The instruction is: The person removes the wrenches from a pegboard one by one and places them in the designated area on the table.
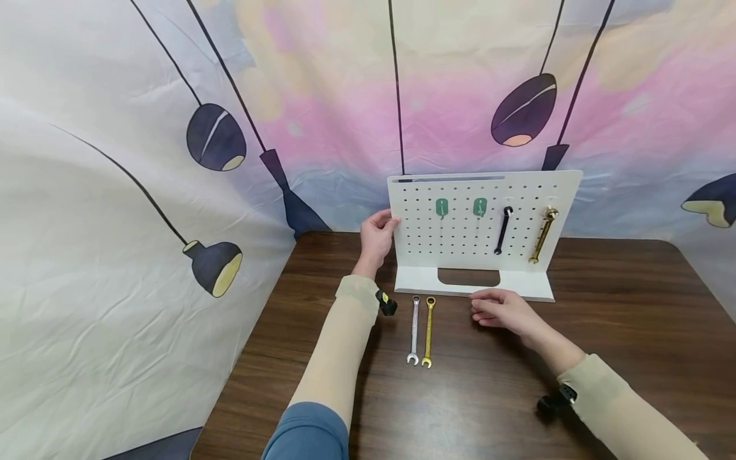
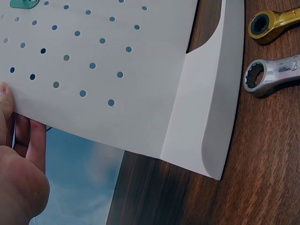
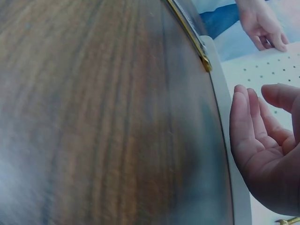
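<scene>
My left hand (image 1: 376, 241) grips the left edge of a white pegboard stand (image 1: 415, 276), thumb in front and fingers behind, as the left wrist view shows. Loosely curled and holding nothing, my right hand (image 1: 503, 311) is at the front edge of the stand's base. Between the hands, a silver combination wrench (image 1: 414, 329) and a gold one (image 1: 429, 329) lie side by side on the table, ring ends toward the board. On the board's right half hang a black wrench (image 1: 503, 231) and another gold wrench (image 1: 542, 237). Two green hooks (image 1: 441, 207) are further left, with nothing hanging on them.
The stand is near the back of a dark wood table (image 1: 632, 332). Behind it hangs a cloth backdrop (image 1: 345, 128) printed with lamps. A cutout (image 1: 468, 276) opens in the base. Each wrist wears a small black device (image 1: 386, 303).
</scene>
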